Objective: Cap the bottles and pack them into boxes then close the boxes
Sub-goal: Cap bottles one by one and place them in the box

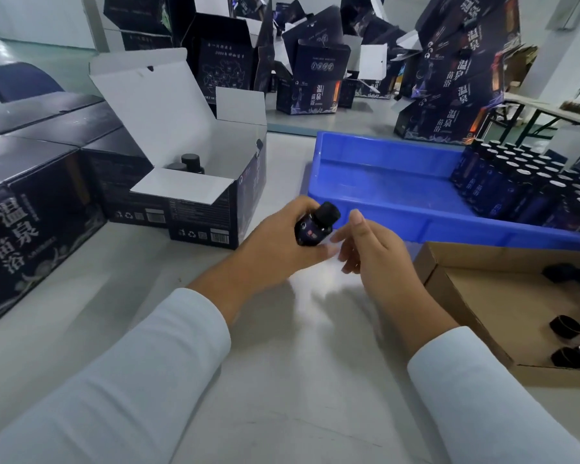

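Note:
My left hand [275, 242] grips a small dark bottle [310, 231] with a black cap [327, 212] on its neck, held tilted above the white table. My right hand [372, 249] hovers just right of the bottle with relaxed fingers, holding nothing. An open dark box [198, 199] stands to the left with its white lid up; two capped bottles [186, 163] stand inside. A blue tray [382, 182] behind my hands holds several uncapped bottles [529, 182] at its right end. A brown cardboard tray [456, 289] at right holds loose black caps [566, 326].
Closed dark boxes [31, 212] line the left side of the table. Several open and stacked dark boxes [449, 78] crowd the back. A dark chair [21, 80] sits at far left, and a folding table [549, 112] at far right.

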